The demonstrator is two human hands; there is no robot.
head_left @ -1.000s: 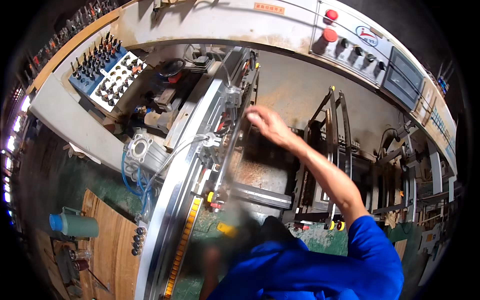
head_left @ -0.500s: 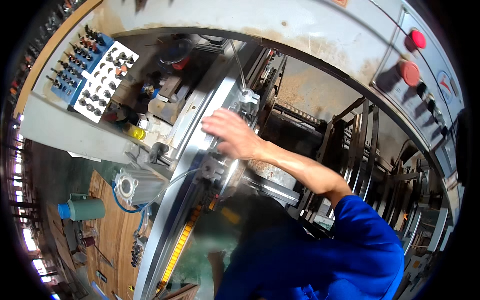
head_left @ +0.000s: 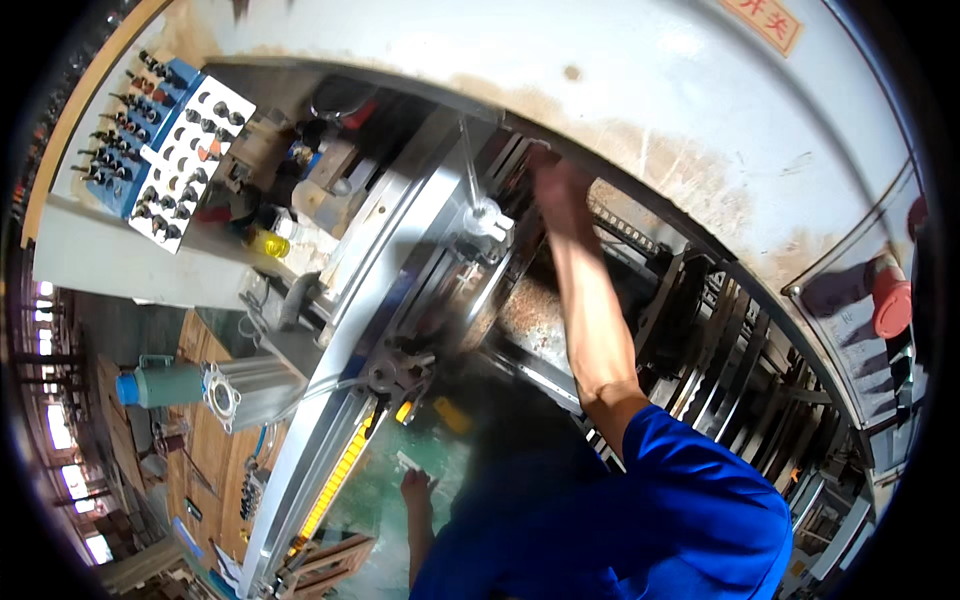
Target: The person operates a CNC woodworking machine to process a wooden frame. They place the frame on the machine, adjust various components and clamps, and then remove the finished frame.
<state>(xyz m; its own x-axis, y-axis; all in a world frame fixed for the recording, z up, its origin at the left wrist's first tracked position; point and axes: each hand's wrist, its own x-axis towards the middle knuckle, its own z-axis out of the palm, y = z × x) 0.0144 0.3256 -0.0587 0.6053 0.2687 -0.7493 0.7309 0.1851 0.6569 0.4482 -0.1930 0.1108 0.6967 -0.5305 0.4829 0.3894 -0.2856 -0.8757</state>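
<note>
Toward 1 o'clock, the right hand [head_left: 562, 185] reaches in by the edge of the white machine cover [head_left: 640, 110]; blur hides whether its fingers are spread. Toward 7 o'clock, a small pale piece [head_left: 407, 461] shows at the left hand's [head_left: 416, 488] fingertips; I cannot tell whether they pinch it. Between 1 and 2 o'clock, a label [head_left: 763, 22] bears red characters.

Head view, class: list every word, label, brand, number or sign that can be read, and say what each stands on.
Orange-edged label on the white machine cover: large red characters, cut off by the picture's top edge; wording not copied here.
Control panel, near the red button: faint small marks, too blurred to read.
No other lettering can be made out.
</note>
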